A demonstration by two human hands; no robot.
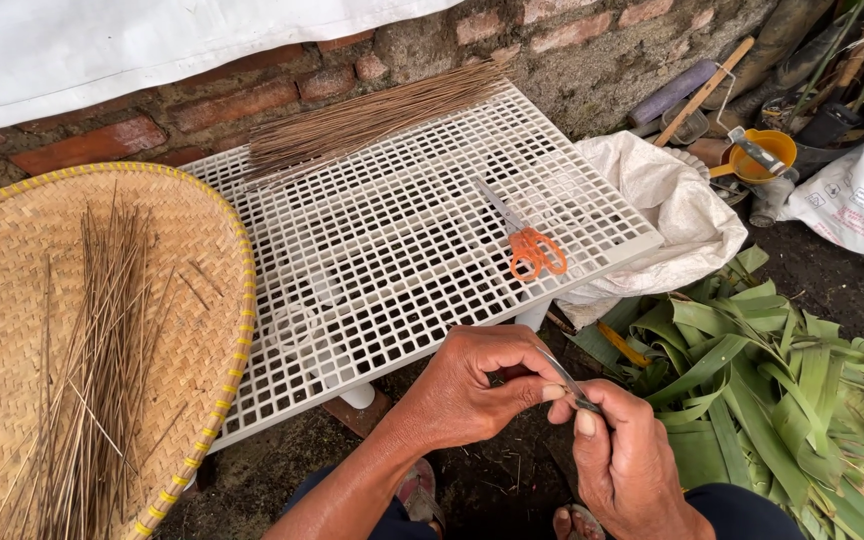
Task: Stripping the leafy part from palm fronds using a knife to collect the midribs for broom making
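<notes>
Two hands meet low in the view, just off the near edge of the white plastic grid tabletop [392, 230]. The left hand [472, 385] is curled, its thumb and forefinger pinching one end of a thin stick [564, 380] that runs slantwise toward the right hand [624, 462]. The right hand is closed around something small and dark at the stick's lower end, with the thumb pressed on top; what that object is cannot be told. The stick is in the air between the hands, above dark bare ground and clear of the tabletop.

On the tabletop lie orange-handled scissors [527, 243], blades pointing to the far left, and a bundle of long brown sticks [372, 118] at the far edge against the brick wall [252, 100]. To the left, a round woven bamboo tray [12, 300] with a yellow-bound rim overlaps the tabletop's corner and holds a loose scatter of similar sticks [102, 360]. To the right, a heap of green leaves [762, 390] lies on the ground, with a white sack [677, 210] behind it, touching the tabletop's right corner. An orange scoop [767, 150] sits farther back among tools.
</notes>
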